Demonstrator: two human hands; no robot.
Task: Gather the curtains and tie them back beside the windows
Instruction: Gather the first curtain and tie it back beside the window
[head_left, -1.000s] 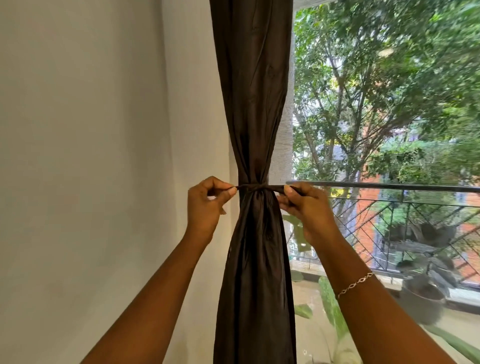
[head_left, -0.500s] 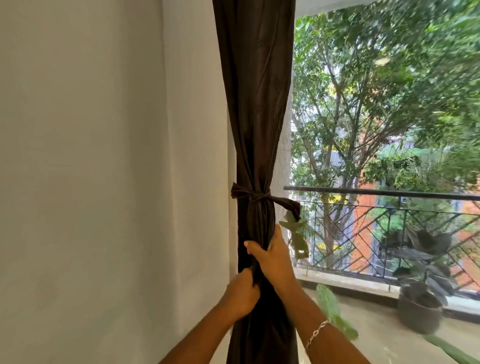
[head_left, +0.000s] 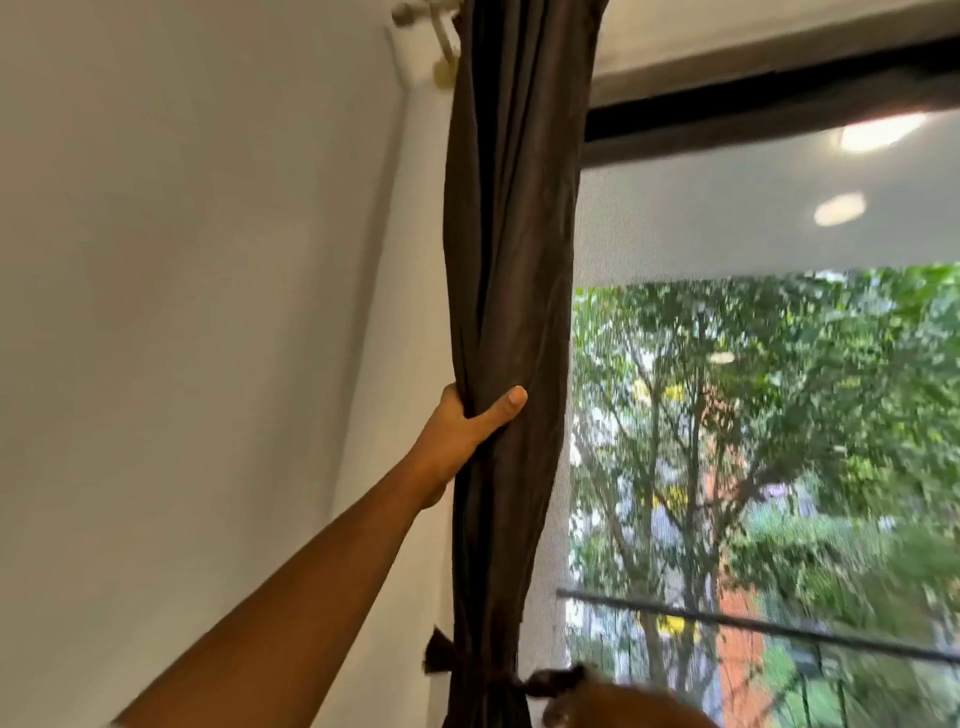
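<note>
Head | left grip (head_left: 462, 431) wrapped round curtain (head_left: 514, 234); tie (head_left: 441, 653) well below | right grip (head_left: 623, 709) unclear

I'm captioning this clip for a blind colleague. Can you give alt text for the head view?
A person's left hand grips a gathered dark brown curtain above its knotted tie-back, beside a window showing trees. A blurred right hand sits at the bottom edge near the knot.
</note>
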